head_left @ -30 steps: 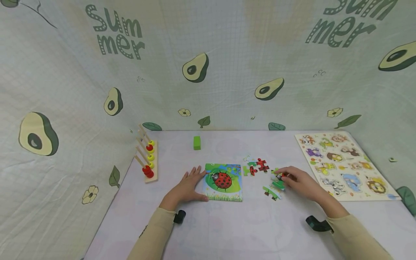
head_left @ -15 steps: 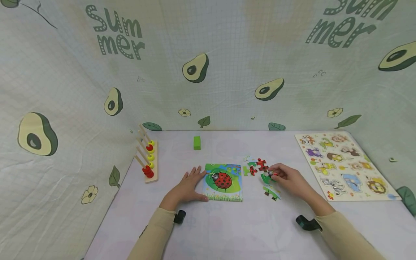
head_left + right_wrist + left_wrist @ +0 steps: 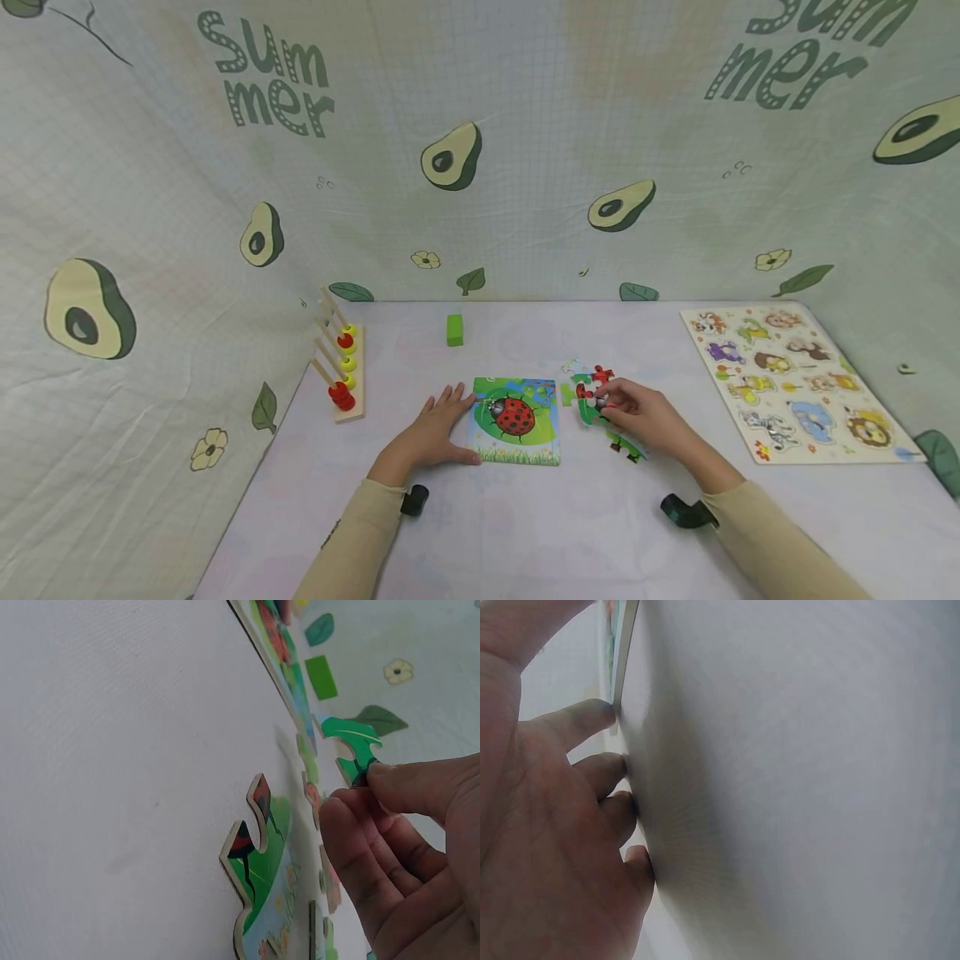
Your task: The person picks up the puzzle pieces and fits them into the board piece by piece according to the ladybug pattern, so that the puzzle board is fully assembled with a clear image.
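My left hand (image 3: 427, 433) rests on the table with its fingers spread. Its thumb and index finger touch the left edge of the square ladybug puzzle board (image 3: 517, 421). In the right hand (image 3: 647, 417), a green jigsaw piece (image 3: 352, 742) with a bit of dark print is pinched between thumb and fingers, held off the table just right of the board. Below that hand lies a larger loose green-and-blue jigsaw piece (image 3: 626, 446) with red-and-black tabs. Behind the held piece are a red jigsaw piece (image 3: 602, 374) and a few others, partly covered by the hand.
A wooden counting stand (image 3: 358, 375) with pegs and red and yellow rings is at the left. A green block (image 3: 454, 330) stands farther back. At the right lies a large animal puzzle board (image 3: 798, 383). Patterned cloth (image 3: 525, 250) rises behind the table.
My right hand has moved left, carrying the green jigsaw piece from the right of the loose pieces toward the ladybug board. My left hand has stayed in place.
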The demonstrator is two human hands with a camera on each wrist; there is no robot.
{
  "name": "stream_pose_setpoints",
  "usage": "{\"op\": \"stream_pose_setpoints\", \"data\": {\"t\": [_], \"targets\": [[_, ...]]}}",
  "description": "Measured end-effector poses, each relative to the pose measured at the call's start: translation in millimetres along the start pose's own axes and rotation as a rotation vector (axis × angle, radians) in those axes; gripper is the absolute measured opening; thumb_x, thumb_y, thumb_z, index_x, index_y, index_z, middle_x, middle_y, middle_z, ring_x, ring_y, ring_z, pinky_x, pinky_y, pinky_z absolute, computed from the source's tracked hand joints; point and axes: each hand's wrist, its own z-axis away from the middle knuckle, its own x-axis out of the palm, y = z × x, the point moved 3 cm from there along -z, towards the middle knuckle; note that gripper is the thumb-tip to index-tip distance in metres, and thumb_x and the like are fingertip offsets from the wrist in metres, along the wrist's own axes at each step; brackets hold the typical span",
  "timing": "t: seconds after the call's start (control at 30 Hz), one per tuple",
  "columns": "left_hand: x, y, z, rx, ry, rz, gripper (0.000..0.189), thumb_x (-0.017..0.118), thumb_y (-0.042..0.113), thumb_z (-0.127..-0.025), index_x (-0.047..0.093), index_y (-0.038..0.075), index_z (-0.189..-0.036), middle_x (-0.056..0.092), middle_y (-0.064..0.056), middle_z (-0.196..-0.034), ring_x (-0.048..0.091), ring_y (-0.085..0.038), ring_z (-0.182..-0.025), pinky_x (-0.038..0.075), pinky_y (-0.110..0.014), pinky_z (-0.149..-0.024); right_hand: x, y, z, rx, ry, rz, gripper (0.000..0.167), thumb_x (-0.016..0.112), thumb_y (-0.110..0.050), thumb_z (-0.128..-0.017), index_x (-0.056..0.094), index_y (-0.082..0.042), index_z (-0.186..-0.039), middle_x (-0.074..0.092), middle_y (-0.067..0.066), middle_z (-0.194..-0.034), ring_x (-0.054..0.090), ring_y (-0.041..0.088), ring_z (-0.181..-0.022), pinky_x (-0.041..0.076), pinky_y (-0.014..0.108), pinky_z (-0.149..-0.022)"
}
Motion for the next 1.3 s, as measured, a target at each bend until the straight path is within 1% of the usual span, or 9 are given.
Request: {"op": "stream_pose_setpoints", "data": {"t": [0.17,0.27,0.5,0.6,0.73,0.87,1.1,1.3], "targets": [[-1.4,1.5,0.8,0.007,0.002,0.012,0.108,0.086,0.052,-0.077,0.030,0.017,-0.162,0.012,-0.009,-0.170,0.002,-0.027,-0.157,0.002,-0.048,-0.127,9,-5,-3.7,-0.032,-0.008,-0.015,0.025,0.072,-0.012,-0.096,0.066,-0.013,-0.120,0.065,-0.003,-0.090,0.063,0.012,-0.079,0.054,0.025,-0.068],[-2.2,2.5,1.2,0.012,0.005,0.020,0.107,0.086,0.052,-0.077,0.031,0.016,-0.161,0.012,-0.010,-0.170,0.002,-0.028,-0.157,0.002,-0.049,-0.127,14,-9,-6.4,-0.053,-0.007,-0.031,0.026,0.072,-0.011,-0.095,0.066,-0.012,-0.120,0.066,-0.003,-0.090,0.063,0.012,-0.078,0.054,0.025,-0.068],[-2.2,2.6,0.9,0.010,0.006,0.018,0.107,0.086,0.052,-0.077,0.031,0.017,-0.162,0.012,-0.010,-0.170,0.002,-0.028,-0.157,0.002,-0.049,-0.127,26,-16,-15.2,-0.073,-0.013,-0.033,0.024,0.073,-0.015,-0.095,0.067,-0.015,-0.118,0.064,-0.005,-0.088,0.061,0.011,-0.076,0.052,0.024,-0.067],[-2.5,2.9,0.9,0.012,0.003,0.017,0.107,0.086,0.052,-0.077,0.031,0.017,-0.162,0.012,-0.010,-0.170,0.002,-0.029,-0.157,0.002,-0.050,-0.127,32,-18,-18.3,-0.095,-0.019,-0.041,0.024,0.073,-0.015,-0.095,0.066,-0.013,-0.119,0.064,-0.005,-0.087,0.061,0.010,-0.075,0.051,0.025,-0.066],[-2.6,2.2,0.4,0.006,-0.005,0.007,0.108,0.086,0.052,-0.077,0.030,0.018,-0.162,0.011,-0.009,-0.170,0.001,-0.027,-0.157,0.001,-0.048,-0.127,38,-21,-22.1,-0.105,-0.035,-0.036,0.026,0.073,-0.016,-0.096,0.066,-0.013,-0.121,0.065,-0.007,-0.087,0.062,0.009,-0.075,0.051,0.026,-0.066],[-2.3,2.0,1.0,0.004,-0.006,0.009,0.108,0.086,0.052,-0.076,0.030,0.018,-0.162,0.011,-0.008,-0.170,0.001,-0.026,-0.157,0.001,-0.048,-0.127,45,-26,-25.4,-0.098,-0.045,-0.047,0.025,0.073,-0.017,-0.096,0.067,-0.015,-0.119,0.066,-0.008,-0.085,0.062,0.008,-0.074,0.051,0.026,-0.067],[-0.9,1.3,1.0,0.014,0.001,0.020,0.108,0.086,0.051,-0.076,0.031,0.017,-0.162,0.011,-0.010,-0.170,0.002,-0.028,-0.157,0.002,-0.049,-0.127,56,-33,-30.5,-0.135,-0.041,-0.057,0.024,0.073,-0.014,-0.094,0.067,-0.015,-0.118,0.067,-0.008,-0.086,0.062,0.008,-0.076,0.052,0.027,-0.069],[-2.1,1.9,1.0,0.009,0.001,0.014,0.107,0.086,0.051,-0.077,0.030,0.017,-0.162,0.011,-0.009,-0.170,0.001,-0.027,-0.157,0.000,-0.048,-0.127,65,-38,-35.7,-0.146,-0.035,-0.060,0.024,0.073,-0.015,-0.095,0.066,-0.014,-0.117,0.067,-0.008,-0.086,0.062,0.008,-0.076,0.053,0.027,-0.070]]}}
